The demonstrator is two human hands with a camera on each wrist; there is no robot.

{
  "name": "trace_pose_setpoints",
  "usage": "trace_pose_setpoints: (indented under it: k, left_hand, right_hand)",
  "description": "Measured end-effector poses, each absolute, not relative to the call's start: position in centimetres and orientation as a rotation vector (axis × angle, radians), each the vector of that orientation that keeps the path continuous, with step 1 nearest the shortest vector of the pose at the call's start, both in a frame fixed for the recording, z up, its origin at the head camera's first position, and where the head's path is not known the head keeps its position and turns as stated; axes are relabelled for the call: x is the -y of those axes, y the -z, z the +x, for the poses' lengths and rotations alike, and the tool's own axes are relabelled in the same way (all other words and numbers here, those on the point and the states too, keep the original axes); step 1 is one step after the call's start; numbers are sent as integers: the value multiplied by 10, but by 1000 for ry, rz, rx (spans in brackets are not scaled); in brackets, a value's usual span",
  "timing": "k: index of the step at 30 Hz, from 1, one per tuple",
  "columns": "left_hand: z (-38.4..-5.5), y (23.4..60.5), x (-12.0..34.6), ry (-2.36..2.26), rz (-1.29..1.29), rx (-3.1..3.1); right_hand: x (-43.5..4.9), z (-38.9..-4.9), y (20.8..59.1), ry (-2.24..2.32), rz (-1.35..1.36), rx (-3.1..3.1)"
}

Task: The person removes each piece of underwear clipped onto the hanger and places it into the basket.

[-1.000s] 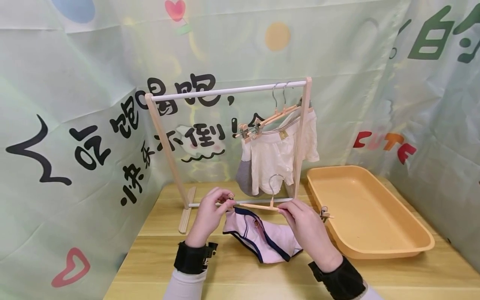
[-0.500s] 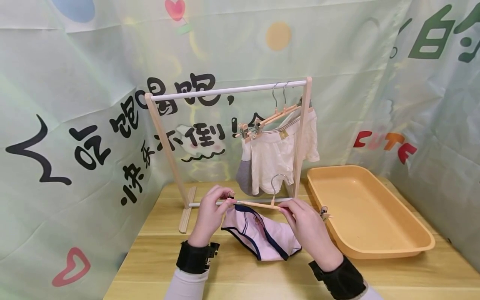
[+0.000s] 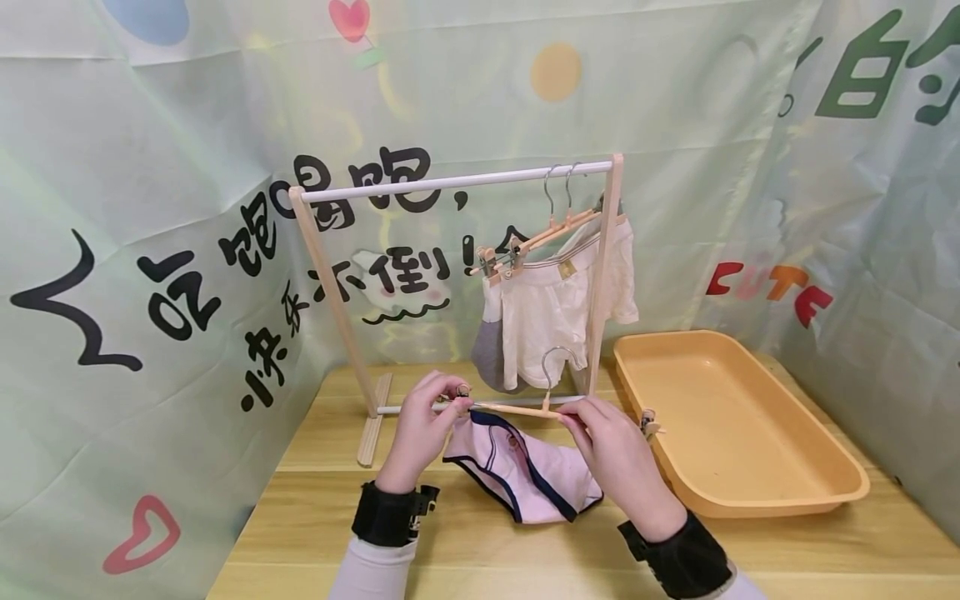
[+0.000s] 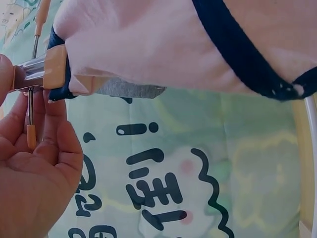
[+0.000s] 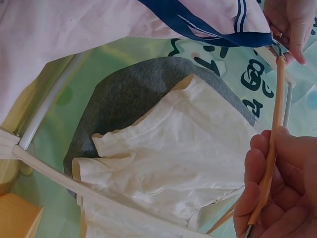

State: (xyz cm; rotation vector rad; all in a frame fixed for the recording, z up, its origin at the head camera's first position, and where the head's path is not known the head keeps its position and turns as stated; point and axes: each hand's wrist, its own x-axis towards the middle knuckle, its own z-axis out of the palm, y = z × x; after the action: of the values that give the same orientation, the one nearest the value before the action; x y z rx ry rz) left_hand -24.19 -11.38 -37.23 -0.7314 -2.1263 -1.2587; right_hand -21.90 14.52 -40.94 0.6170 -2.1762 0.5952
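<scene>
Pink underpants (image 3: 572, 468) with navy trim hang low over the table, below a small hanger (image 3: 517, 410) with a metal hook. My left hand (image 3: 423, 425) pinches the hanger's left clip (image 4: 54, 67); in the left wrist view that clip bites on a corner of the navy waistband. With curled fingers, my right hand (image 3: 618, 462) grips the hanger's bar (image 5: 273, 148) right of the hook. The other clip (image 3: 648, 426) sticks out beyond the right hand, and whether it touches cloth is hidden. The right part of the underpants droops behind the right hand.
Behind the hands stands a wooden rack (image 3: 465, 179) with a white rail. Cream shorts (image 3: 547, 312) and a grey-and-white garment (image 3: 491, 354) hang at its right end on clip hangers. A yellow tray (image 3: 742, 417) lies on the table at the right.
The hanger's hook has shifted a little to the right, and the underpants have moved very slightly up and left. Both hands keep their hold.
</scene>
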Motion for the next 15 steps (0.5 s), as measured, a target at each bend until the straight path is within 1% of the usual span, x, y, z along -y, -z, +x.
trace_pose_setpoints:
  k: [15]
  left_hand:
    - [-242, 374, 115, 1266, -740, 2100]
  right_hand:
    - [-145, -219, 410, -604, 603, 2216]
